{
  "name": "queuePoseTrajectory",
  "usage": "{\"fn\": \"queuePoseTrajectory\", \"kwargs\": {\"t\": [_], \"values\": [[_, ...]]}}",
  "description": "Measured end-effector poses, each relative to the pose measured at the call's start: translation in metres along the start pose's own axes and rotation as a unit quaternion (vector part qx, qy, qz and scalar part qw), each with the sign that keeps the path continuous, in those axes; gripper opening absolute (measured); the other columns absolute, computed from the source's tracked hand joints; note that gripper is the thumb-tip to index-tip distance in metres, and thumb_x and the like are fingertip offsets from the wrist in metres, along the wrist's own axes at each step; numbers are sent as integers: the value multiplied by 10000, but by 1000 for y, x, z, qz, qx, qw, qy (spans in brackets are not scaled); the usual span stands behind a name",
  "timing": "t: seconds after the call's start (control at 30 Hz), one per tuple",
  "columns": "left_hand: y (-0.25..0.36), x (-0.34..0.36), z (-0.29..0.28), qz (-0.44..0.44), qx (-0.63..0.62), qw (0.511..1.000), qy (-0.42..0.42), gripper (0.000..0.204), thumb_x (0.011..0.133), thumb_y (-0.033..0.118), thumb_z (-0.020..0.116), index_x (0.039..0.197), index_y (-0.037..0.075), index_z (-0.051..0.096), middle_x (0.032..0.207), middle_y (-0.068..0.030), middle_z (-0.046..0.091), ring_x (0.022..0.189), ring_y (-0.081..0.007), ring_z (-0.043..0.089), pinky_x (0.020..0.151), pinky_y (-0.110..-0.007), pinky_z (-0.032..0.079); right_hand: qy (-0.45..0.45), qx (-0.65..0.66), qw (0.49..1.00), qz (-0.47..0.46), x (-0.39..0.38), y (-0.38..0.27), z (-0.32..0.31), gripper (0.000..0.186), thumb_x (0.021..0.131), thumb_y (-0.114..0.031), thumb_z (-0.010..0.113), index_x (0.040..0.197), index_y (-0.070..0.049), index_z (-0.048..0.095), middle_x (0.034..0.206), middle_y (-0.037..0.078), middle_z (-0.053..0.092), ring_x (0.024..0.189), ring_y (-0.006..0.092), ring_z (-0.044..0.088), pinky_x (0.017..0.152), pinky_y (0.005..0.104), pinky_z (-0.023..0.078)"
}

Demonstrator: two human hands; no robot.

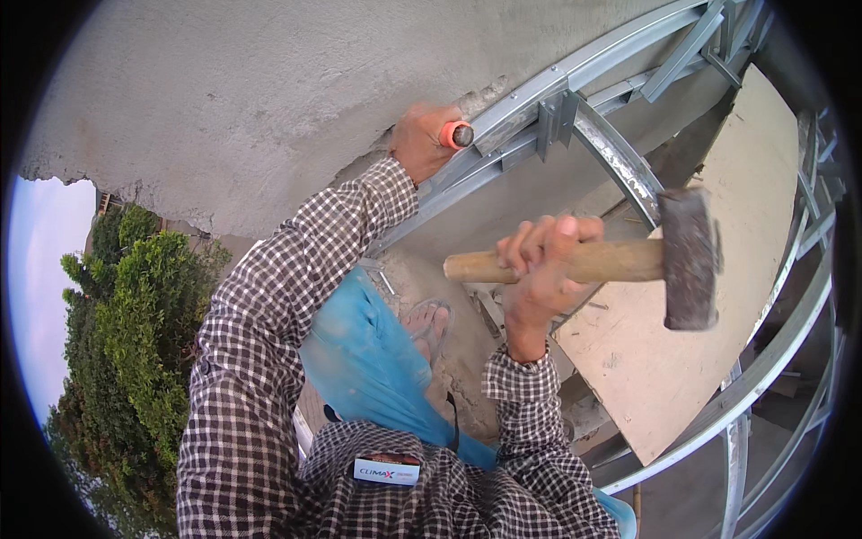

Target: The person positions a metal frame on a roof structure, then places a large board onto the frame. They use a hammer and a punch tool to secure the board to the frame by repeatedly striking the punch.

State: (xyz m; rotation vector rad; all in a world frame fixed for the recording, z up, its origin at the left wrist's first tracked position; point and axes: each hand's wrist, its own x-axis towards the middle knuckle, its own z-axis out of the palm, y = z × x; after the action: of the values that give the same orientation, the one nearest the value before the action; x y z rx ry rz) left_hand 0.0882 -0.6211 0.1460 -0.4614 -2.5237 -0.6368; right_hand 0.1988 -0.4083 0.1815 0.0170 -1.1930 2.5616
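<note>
My left hand (pixel 420 142) is closed around a chisel with an orange grip (pixel 456 135), held against the broken edge of a grey plastered wall (pixel 251 99) beside a curved metal frame (pixel 575 108). My right hand (pixel 539 269) grips the wooden handle (pixel 620 260) of a hammer. Its dark steel head (pixel 690 259) hangs to the right, a short way from the chisel. Both arms wear checked sleeves.
A plywood sheet (pixel 709 341) leans at the right behind curved metal rails (pixel 763 377). My foot in a sandal (pixel 429 325) stands on a dusty ledge below, beside my blue trouser leg (pixel 368 359). Green trees (pixel 135 341) and open sky lie far left.
</note>
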Motion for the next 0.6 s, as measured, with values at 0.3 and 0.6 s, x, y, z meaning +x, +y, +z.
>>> {"fn": "queuePoseTrajectory", "kwargs": {"t": [0.3, 0.6], "values": [[-4, -9, -8, -43, 12, 999, -13, 184, 831, 202, 771, 811, 73, 641, 699, -113, 641, 607, -282, 617, 569, -398, 483, -59, 30, 996, -65, 12, -95, -7, 215, 1066, -271, 510, 971, -101, 418, 586, -36, 292, 441, 60, 293, 413, 267, 325], [-1, 4, 0, -27, 11, 999, -21, 188, 839, 249, 761, 829, 83, 675, 755, -125, 686, 660, -302, 659, 602, -397, 504, -81, -79, 974, 195, -21, 38, 0, 255, 996, -278, 624, 891, -97, 477, 597, -32, 380, 457, 69, 384, 445, 261, 368]]}}
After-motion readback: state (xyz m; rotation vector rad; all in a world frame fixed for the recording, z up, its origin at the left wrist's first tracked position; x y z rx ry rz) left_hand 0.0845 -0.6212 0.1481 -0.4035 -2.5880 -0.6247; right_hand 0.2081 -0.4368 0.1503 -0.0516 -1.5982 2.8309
